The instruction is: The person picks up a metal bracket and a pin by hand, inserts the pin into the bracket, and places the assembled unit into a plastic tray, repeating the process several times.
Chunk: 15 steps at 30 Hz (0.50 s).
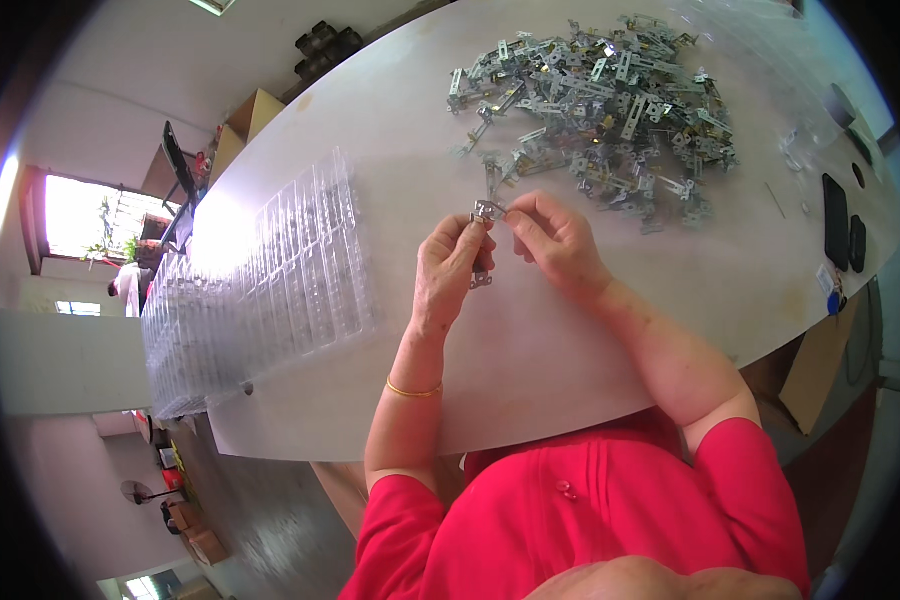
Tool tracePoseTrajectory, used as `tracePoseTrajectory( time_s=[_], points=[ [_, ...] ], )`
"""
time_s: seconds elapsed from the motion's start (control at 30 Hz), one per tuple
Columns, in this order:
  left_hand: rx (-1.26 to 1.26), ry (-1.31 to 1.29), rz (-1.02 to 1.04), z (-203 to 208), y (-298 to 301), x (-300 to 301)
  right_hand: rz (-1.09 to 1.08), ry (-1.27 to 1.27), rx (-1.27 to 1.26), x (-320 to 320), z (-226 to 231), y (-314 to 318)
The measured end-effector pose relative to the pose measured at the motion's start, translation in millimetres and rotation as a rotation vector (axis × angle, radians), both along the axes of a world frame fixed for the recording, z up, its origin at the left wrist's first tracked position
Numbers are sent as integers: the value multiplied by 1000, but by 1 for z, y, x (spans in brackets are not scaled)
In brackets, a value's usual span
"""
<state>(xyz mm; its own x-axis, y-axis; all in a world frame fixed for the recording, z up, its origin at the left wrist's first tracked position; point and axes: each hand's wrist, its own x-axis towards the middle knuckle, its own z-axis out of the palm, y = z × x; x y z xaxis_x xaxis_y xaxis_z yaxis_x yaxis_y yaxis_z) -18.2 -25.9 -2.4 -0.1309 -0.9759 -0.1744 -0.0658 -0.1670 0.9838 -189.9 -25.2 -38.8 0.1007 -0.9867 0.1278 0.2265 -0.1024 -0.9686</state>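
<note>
Between my two hands, over the middle of the table, is a small silvery metal bracket point(481, 281) with bent, slotted parts. My left hand point(450, 262) is closed around it, thumb on top, and its lower end sticks out below the fingers. At the bracket's upper end, my right hand point(555, 240) pinches with thumb and forefinger on a small projecting metal part. Just beyond my hands spreads a large heap of similar metal brackets point(610, 110), some with yellowish bits among them.
Stacked clear plastic trays point(310, 255) stand on the white table point(420, 130) to the left. At the right lie a black phone point(835, 222), a small dark case point(857, 243), keys with a blue tag point(835, 300) and a roll of tape point(840, 105). Clear plastic sheeting point(770, 60) covers the far right.
</note>
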Motion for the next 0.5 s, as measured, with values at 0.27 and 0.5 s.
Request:
tracePoseTrajectory(
  time_s=[0.27,0.5],
  points=[
    [-124,-199,122,-17,8,-1,-23,175,-51,4,6,7],
    [-718,-621,250,-44,2,4,-101,308,-162,8,0,7]
  ],
)
